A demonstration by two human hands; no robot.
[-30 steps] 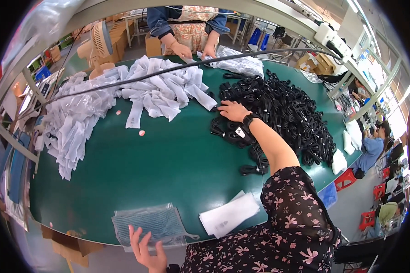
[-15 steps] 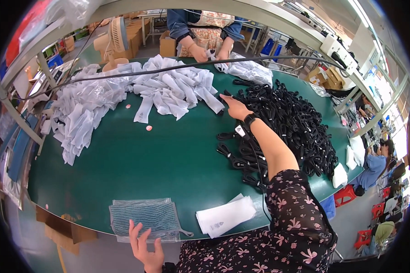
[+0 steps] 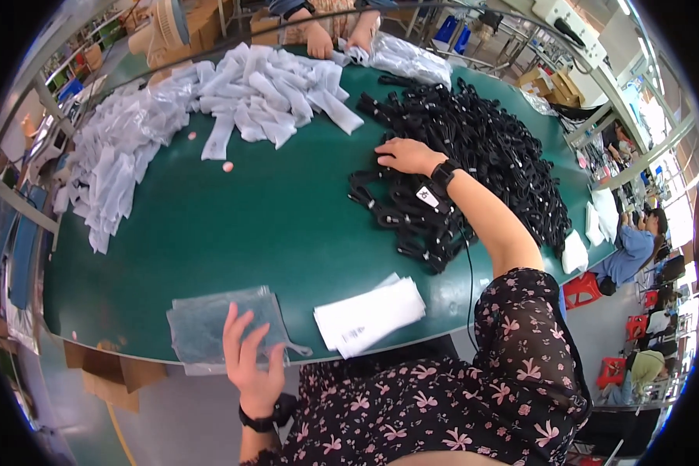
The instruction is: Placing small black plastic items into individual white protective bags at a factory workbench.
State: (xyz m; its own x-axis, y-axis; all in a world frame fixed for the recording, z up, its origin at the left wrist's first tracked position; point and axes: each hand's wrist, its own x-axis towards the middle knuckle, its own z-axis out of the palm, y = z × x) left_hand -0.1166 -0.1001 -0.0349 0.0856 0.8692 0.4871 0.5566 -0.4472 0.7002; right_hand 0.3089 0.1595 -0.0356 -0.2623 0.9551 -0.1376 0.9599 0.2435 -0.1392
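My right hand (image 3: 414, 156), a black watch on its wrist, is at the left edge of a large heap of coiled black cables (image 3: 489, 147). Its fingers are bent around a black cable bundle there, mostly covered by the hand. A white tag (image 3: 427, 196) with black marks lies among the cables below the wrist. My left hand (image 3: 254, 361) is raised palm up, fingers spread and holding nothing. It overlaps a clear grey-blue plastic pouch (image 3: 202, 322) with a small loop at its corner. To the right of the pouch lies a stack of white printed sleeves (image 3: 373, 314).
White, translucent bags (image 3: 264, 93) are heaped across the far left of the green table (image 3: 210, 233). Opposite me, another person's hands (image 3: 318, 40) hold white material beside a plastic-wrapped bundle (image 3: 408, 58). A beige fan (image 3: 159, 31) stands at the far left edge.
The whole view has tilted, so the table sits higher in the picture. My right hand has drawn back slightly toward me along the cable heap. My left hand stays spread by the pouch.
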